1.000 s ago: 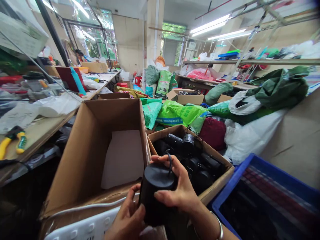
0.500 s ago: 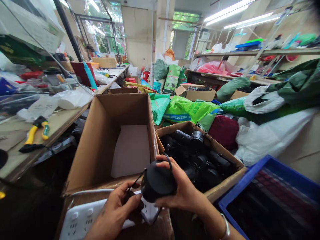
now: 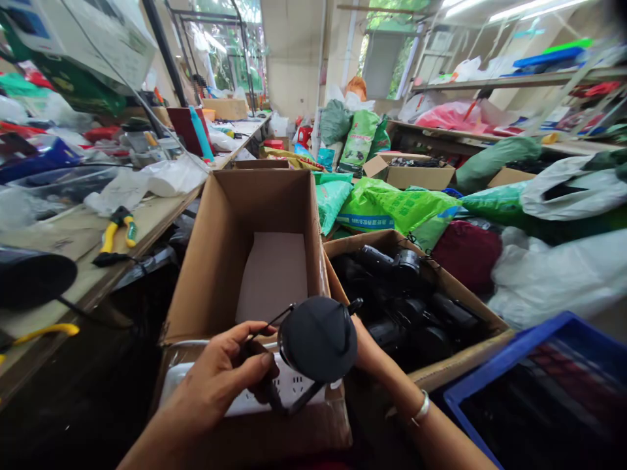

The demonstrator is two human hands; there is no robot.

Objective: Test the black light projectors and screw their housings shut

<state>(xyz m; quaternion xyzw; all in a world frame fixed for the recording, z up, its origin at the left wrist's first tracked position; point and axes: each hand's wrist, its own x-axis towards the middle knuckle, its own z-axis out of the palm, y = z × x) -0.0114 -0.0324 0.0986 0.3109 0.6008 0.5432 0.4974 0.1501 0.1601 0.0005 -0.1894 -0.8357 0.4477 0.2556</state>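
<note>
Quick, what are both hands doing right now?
Left hand: closed, pinching the black plug by the white power strip.
Right hand: holding the black round device, mostly hidden behind it.

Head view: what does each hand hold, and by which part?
Right hand grips the black cylinder by its far side; left hand pinches its cord's plug.

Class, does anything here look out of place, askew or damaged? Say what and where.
The white power strip lies on a wrapped cardboard box, not the bench, under the left hand holding a black plug; the right hand holds a black round device. Nothing looks spilled.
</note>
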